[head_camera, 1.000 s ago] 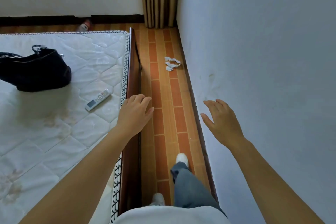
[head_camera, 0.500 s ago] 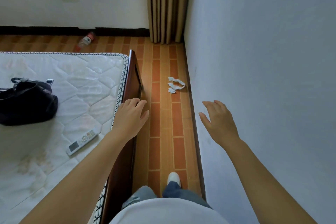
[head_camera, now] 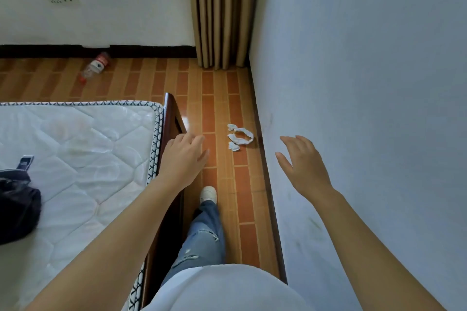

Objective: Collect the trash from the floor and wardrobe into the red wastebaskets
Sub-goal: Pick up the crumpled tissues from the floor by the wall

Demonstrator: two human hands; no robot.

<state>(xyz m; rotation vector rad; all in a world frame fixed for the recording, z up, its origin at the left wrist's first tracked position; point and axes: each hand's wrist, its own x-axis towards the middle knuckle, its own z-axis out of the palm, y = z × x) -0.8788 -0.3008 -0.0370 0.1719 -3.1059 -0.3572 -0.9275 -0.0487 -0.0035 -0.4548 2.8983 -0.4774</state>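
Note:
Torn white paper scraps [head_camera: 238, 137] lie on the brown tiled floor close to the right wall, just ahead of my hands. An empty plastic bottle [head_camera: 94, 67] with a red label lies on its side by the far wall's dark baseboard. My left hand [head_camera: 182, 159] hovers above the bed frame's corner, fingers spread and empty. My right hand [head_camera: 302, 160] is held out in front of the right wall, fingers apart, holding nothing. No red wastebasket is in sight.
A bare white mattress [head_camera: 80, 149] on a dark wooden frame [head_camera: 174, 118] fills the left, with a black bag [head_camera: 17, 204] and a phone [head_camera: 25, 161] on it. A narrow floor strip runs between bed and grey wall [head_camera: 366, 108]. Beige curtains [head_camera: 222, 12] hang in the corner.
I have walked forward along the strip; the paper scraps and bottle are nearer, and the bag has slid toward the left edge. The remote control has left the view. Both hands stay empty.

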